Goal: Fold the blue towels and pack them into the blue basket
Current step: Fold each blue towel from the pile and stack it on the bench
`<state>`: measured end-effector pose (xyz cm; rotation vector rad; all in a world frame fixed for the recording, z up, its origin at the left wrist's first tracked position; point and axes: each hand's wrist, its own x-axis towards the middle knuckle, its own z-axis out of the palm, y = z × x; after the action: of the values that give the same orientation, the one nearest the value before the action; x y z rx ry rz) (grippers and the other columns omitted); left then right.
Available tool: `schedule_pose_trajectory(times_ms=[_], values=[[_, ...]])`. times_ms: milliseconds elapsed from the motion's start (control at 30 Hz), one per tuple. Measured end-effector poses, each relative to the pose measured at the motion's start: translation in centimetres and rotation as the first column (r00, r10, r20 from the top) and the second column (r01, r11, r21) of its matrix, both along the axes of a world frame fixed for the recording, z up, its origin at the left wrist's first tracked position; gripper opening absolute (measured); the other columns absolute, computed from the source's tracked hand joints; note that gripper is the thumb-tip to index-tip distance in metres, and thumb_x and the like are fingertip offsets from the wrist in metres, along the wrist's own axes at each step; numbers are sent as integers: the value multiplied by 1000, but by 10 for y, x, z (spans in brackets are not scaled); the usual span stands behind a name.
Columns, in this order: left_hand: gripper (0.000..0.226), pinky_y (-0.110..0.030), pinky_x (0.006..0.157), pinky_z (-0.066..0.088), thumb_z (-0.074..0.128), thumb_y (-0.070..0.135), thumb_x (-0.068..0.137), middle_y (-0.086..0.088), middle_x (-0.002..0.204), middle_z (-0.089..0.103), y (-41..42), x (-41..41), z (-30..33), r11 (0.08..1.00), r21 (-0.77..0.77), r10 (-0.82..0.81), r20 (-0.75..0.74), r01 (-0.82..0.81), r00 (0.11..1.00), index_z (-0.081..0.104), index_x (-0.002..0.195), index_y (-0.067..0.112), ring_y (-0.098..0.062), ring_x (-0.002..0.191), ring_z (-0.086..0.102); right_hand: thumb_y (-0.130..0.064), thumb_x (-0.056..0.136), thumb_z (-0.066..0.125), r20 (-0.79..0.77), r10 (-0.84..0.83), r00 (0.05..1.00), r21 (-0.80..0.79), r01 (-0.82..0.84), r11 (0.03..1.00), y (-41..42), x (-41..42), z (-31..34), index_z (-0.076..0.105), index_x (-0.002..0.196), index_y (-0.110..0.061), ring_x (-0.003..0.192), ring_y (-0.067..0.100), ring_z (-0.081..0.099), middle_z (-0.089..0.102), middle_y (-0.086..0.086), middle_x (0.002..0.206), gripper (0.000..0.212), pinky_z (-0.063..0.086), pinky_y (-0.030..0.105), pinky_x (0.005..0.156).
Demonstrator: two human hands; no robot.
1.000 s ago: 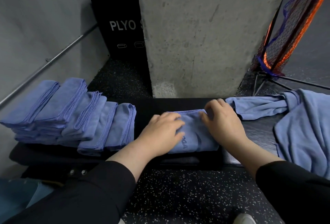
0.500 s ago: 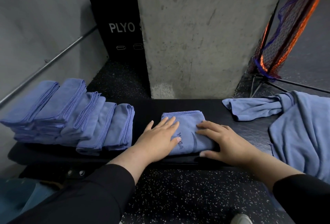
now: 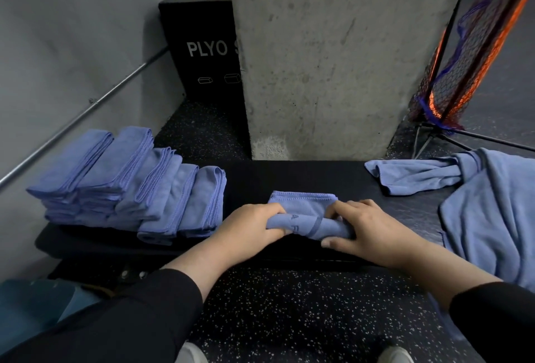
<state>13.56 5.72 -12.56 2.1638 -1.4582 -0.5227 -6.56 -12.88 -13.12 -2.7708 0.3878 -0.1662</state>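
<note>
1. I am gripping the near edge of the folded towel (image 3: 304, 212) with my left hand (image 3: 254, 226) and my right hand (image 3: 367, 229), fingers curled round the lifted fold. The towel is lying near the middle of the counter (image 3: 289, 174), close to its front edge.
2. Risk: the fold is sitting near the front edge; if I am pulling toward myself, it could be sliding off onto the floor.
3. Risk: uneven grips could be skewing the layers, leaving a crooked fold.
4. Risk: the stack of folded towels (image 3: 130, 183) toward the left end is leaning rightward; a nudge from my left arm could be toppling it.
5. The unfolded towels (image 3: 477, 203) are hanging over the right end. The blue basket is not clearly showing.
</note>
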Motion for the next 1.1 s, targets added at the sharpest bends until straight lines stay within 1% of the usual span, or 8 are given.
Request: schedule_pose_trajectory(times_ms=[167,300,400,500,633,767,933,1100], values=[[21,-34,65,47,68,46,89,10,69,61,-5,3,4,987,-38,145,-187,-154,972,60,79,29,-5,63,54,-52,89,63,23,-179,984,230,169,958,5,3,7,50,103,-37,82,0,60,66,-17,86,24,46,24,76],[19,-36,73,53,73,41,86,5,86,68,-22,5,3,959,-75,247,-243,-272,938,58,93,32,-13,82,65,-41,89,69,62,-323,944,390,275,879,0,16,7,48,106,-41,76,-3,59,63,-15,89,27,46,22,70],[23,-34,78,48,71,30,90,8,106,58,-30,7,-6,964,-161,231,108,-213,967,59,108,27,-14,94,58,-31,88,70,164,-330,930,291,274,917,-6,25,-4,51,107,-37,86,2,56,53,-18,103,28,49,30,80],[19,-41,89,47,64,17,95,5,119,62,-35,9,-17,970,-240,66,423,42,904,71,112,21,-22,106,60,-30,90,67,248,-232,941,3,238,971,-11,31,-19,65,104,-29,102,16,54,53,-13,120,14,47,40,83],[50,-37,120,21,40,44,104,10,157,40,-32,7,-16,998,57,-50,266,36,963,45,150,24,-9,147,28,-60,95,43,86,-177,980,-53,182,982,-14,26,-26,61,133,-32,139,9,39,47,-20,146,50,30,34,100],[79,-40,123,16,47,67,93,9,161,29,-34,5,-14,983,180,-99,320,42,942,27,156,23,-12,151,19,-62,83,64,-77,-136,988,11,137,991,-23,17,-29,31,151,-38,147,0,19,26,-26,157,79,20,36,116],[68,-39,106,38,69,60,82,8,130,57,-36,0,-10,995,88,21,284,-48,959,44,138,30,-17,124,52,-39,84,71,61,-284,957,309,252,917,-19,24,-11,52,115,-44,102,-5,61,67,-22,108,37,47,25,89],[47,-34,86,53,79,43,78,11,107,63,-29,-6,17,962,-58,244,-243,-266,939,54,116,31,-11,99,62,-26,91,70,211,-433,876,629,217,747,-3,39,23,64,101,-28,81,-5,65,72,-19,87,12,46,11,68]])
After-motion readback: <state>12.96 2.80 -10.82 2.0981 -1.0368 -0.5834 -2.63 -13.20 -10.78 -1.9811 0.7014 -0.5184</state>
